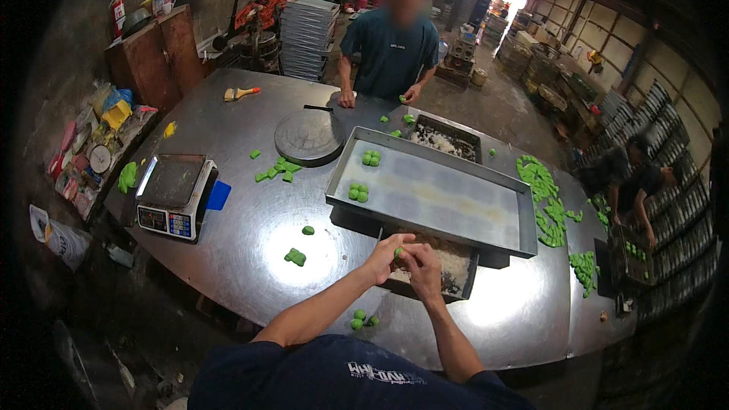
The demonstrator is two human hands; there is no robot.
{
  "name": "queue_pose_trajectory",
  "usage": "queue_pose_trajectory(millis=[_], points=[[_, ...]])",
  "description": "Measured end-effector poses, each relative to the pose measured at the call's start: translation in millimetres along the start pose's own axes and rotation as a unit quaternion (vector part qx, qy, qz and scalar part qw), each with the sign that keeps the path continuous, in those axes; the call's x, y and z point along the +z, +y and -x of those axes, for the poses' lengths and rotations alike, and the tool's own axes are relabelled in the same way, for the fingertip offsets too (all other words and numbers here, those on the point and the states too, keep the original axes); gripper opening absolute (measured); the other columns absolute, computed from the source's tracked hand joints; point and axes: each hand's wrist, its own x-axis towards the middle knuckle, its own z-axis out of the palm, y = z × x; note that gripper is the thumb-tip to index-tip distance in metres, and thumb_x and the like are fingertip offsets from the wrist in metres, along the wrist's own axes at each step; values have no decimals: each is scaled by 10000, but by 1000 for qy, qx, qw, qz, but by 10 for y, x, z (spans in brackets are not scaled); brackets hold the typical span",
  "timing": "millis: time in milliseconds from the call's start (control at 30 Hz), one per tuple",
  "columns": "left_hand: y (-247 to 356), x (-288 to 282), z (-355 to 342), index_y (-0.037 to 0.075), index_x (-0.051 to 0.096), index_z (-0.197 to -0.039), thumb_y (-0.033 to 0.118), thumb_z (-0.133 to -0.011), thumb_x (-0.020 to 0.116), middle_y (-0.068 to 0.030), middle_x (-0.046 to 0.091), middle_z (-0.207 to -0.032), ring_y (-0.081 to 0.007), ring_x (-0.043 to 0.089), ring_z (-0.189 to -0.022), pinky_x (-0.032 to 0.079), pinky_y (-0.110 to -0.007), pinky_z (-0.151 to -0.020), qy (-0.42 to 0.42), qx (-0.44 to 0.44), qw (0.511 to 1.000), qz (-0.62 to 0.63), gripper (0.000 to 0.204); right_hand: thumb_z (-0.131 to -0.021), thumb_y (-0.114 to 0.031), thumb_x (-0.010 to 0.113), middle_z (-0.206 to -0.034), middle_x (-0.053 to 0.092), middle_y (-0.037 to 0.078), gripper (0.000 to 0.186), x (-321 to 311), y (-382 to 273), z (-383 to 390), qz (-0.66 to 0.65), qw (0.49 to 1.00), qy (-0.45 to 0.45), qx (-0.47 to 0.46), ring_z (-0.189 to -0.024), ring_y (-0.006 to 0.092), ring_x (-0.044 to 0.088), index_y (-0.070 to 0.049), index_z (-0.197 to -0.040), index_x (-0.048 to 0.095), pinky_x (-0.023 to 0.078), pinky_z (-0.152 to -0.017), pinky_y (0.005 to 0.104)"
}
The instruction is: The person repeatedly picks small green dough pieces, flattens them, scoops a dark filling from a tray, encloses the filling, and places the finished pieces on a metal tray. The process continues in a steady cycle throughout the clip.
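Observation:
My left hand (pixel 385 260) and my right hand (pixel 423 268) meet over the near tray of pale crumbs (pixel 456 267). Between their closed fingers sits a small piece of green dough (pixel 398 252), mostly covered by the fingertips. Just beyond is a long metal tray (pixel 448 201) with a pale lining, raised above the table, holding two small clusters of green dough balls (pixel 358 193) at its left end. More green dough lumps (pixel 295 257) lie to the left of my hands, and a few balls (pixel 358 319) rest by my left forearm.
Across the steel table (pixel 250 137) a person (pixel 395 53) holds a green piece. A digital scale (pixel 176 196), a round metal plate (pixel 309 137) and a brush (pixel 241 94) stand on the left. Many green pieces (pixel 550 212) lie on the right. Two other people (pixel 630 175) work at far right.

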Motion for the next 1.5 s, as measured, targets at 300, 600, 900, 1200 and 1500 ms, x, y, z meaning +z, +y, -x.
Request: queue_pose_trajectory(millis=[300, 600, 900, 1200, 1500], points=[[168, 136, 470, 172, 230, -1594, 764, -959, 287, -89, 384, -1517, -211, 384, -1375, 345, -439, -1119, -135, 51, 972, -188, 870, -891, -163, 763, -1066, 636, 56, 269, -270, -17, -127, -311, 922, -151, 173, -866, 134, 580, -29, -1095, 650, 481, -763, 298], [145, -5, 1017, 134, 207, -1593, 449, -1061, 461, -123, 344, -1551, -251, 345, -1425, 301, -422, -1162, -85, 151, 952, -254, 668, -959, -219, 709, -879, 626, 5, 191, 170, -247, 140, -311, 929, -67, 189, -735, 75, 559, -45, -1020, 659, 470, -664, 242], [115, -35, 1186, 28, 610, -841, 520, -1094, 281, -20, 565, -714, -114, 528, -666, 436, -287, -615, 155, 267, 906, -289, 643, -914, -271, 727, -928, 503, 54, 240, 394, -668, 379, -43, 997, -53, -33, -813, 150, 539, -35, -923, 682, 453, -695, 281], [158, -156, 1286, 9, 619, -919, 457, -1076, 390, -36, 586, -720, -133, 558, -646, 466, -284, -629, 9, 259, 917, -305, 527, -996, -324, 644, -728, 554, 18, 282, 622, -540, 159, -313, 928, -83, 185, -552, 95, 580, -80, -947, 510, 442, -385, 247], [-69, -611, 1273, 10, 588, -1302, 597, -1051, 322, -160, 706, -1040, -183, 718, -777, 582, -279, -644, -32, -47, 995, -83, 691, -930, -85, 686, -1204, 602, 101, 318, 618, -349, 779, -32, 995, -91, -13, -1089, 221, 622, -60, -1243, 636, 506, -941, 328]])
